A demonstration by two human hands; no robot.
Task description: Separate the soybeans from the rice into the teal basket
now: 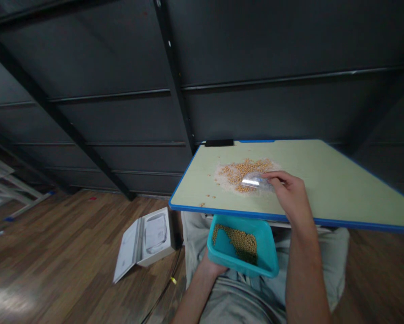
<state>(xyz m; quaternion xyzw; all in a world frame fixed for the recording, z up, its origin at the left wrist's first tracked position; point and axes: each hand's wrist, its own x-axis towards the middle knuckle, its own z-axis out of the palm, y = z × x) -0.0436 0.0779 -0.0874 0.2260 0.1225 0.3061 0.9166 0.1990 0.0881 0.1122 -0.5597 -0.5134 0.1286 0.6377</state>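
A pile of yellowish round beans [244, 169], soybeans by their look, lies on the pale tabletop [330, 180] with small white grains [224, 183] mixed in and around it. My right hand [291, 191] pinches a curved, clear plastic piece [251, 182] at the front right of the pile. Below the table's front edge, a teal plastic basin [271, 252] rests over my lap. Beans of the same kind [244, 243] cover part of its bottom. My left hand [212, 265] grips the basin's left side from below, its fingers mostly hidden.
A blue edge strip [229, 211] borders the table. At its back left corner lies a flat black object [219, 143]. An opened white box [156, 234] sits on the wooden floor beside a dark cable [164, 288]. Dark panels [127, 112] rise behind the table.
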